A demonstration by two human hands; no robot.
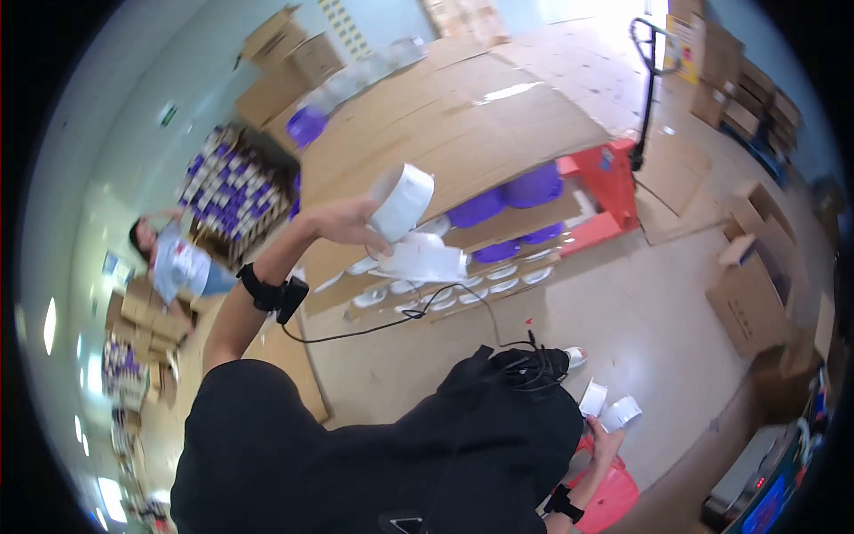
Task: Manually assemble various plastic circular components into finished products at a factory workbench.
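My left hand (349, 224) grips a white round tub (406, 198) by its side, over the near edge of a cardboard-covered stack. Just below that tub are more white plastic pieces (422, 258), partly overlapping; whether my hand touches them I cannot tell. Down at the lower right, my right hand (608, 442) closes on a white tub (622, 413), with a second white tub (593, 397) right beside it. A red plastic object (609, 500) lies under my right forearm. A strap with a small black device (290, 299) sits on my left wrist, its cable trailing rightward.
Purple tubs (476, 209) and white tubs sit in layers beneath the cardboard sheet (445, 107). A red pallet jack (614, 187) stands at the stack's right. Open cartons (752, 294) are at the right. Another person (182, 262) stands at the left near stacked purple and white goods (233, 191).
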